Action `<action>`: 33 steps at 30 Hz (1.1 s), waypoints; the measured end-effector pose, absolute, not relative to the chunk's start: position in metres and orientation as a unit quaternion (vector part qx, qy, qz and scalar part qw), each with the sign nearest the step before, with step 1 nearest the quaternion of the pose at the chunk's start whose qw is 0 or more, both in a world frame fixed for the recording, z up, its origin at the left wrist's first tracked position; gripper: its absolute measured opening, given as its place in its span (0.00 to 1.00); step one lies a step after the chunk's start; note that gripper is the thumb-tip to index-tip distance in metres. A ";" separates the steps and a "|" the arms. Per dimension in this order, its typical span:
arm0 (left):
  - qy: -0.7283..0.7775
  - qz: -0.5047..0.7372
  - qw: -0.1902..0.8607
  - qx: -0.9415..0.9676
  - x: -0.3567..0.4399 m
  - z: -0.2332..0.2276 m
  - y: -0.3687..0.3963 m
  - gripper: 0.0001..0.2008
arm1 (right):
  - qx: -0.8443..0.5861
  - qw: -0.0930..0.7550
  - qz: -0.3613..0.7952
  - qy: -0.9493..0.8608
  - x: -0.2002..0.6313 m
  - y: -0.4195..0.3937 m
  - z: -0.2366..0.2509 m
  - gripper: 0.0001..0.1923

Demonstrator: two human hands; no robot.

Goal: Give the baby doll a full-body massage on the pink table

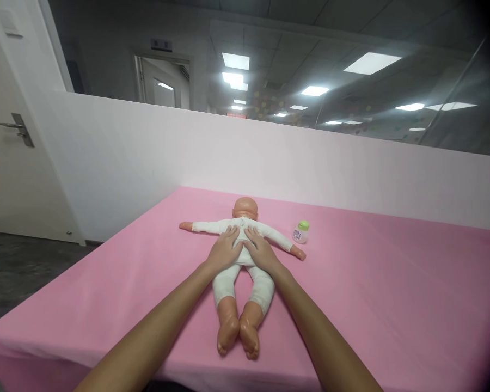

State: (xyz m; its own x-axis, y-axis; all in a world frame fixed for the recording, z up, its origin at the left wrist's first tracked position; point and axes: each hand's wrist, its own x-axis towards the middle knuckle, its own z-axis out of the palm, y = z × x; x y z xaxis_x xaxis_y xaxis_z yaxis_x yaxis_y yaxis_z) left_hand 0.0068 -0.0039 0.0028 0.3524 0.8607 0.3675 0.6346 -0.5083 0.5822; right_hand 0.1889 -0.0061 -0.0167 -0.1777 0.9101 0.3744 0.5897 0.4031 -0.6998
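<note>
Clock is centred on the doll's middle, 12 being straight away from me. Nearest thing is my own forearms [151, 321], both chopped off by the bottom edge. There's also a dark sliver [167, 386] down there around 7, too cut off to make out. The pink cloth [375, 283] hides whatever it's draped over.

The doll [240, 258] is laid out on the cloth right in front of me, bare feet at 6, head at 12, arms flung out towards 10 and 3. Looks face down to me, so its face is hidden. My left hand [224, 250] and right hand [261, 249] are both flat on its back, fingers out and a bit apart, not gripping anything, and they cover a good chunk of the white outfit. Can't tell if my thumbs actually touch.

Just past the doll's arm, about 2, there's a little bottle [300, 232] with a green cap, label way too small to read.

Further out, a pale low wall [310, 163] runs across 12, and a door [12, 158] at 10 is cut by the frame. Beyond: a dim room behind glass, blurry ceiling lights [371, 63] at 1, unreadable sign [161, 45] at 11.
</note>
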 end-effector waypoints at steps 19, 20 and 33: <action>0.462 0.329 0.186 0.802 0.006 0.007 -0.008 0.30 | -0.514 0.383 0.198 -0.742 0.186 -0.008 -0.013 0.29; 0.461 0.329 0.184 0.804 0.007 0.005 -0.006 0.30 | -0.517 0.380 0.197 -0.741 0.187 -0.006 -0.015 0.30; 0.471 0.304 0.188 0.807 0.007 0.008 -0.008 0.31 | -0.512 0.391 0.212 -0.735 0.187 -0.011 -0.009 0.29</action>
State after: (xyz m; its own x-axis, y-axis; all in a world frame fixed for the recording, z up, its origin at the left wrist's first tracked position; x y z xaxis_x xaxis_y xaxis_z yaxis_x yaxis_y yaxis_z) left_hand 0.0065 -0.0077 0.0084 0.3724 0.8736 0.3133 0.6447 -0.4864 0.5898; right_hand 0.1873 -0.0114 -0.0092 -0.1697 0.9184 0.3575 0.5878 0.3855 -0.7113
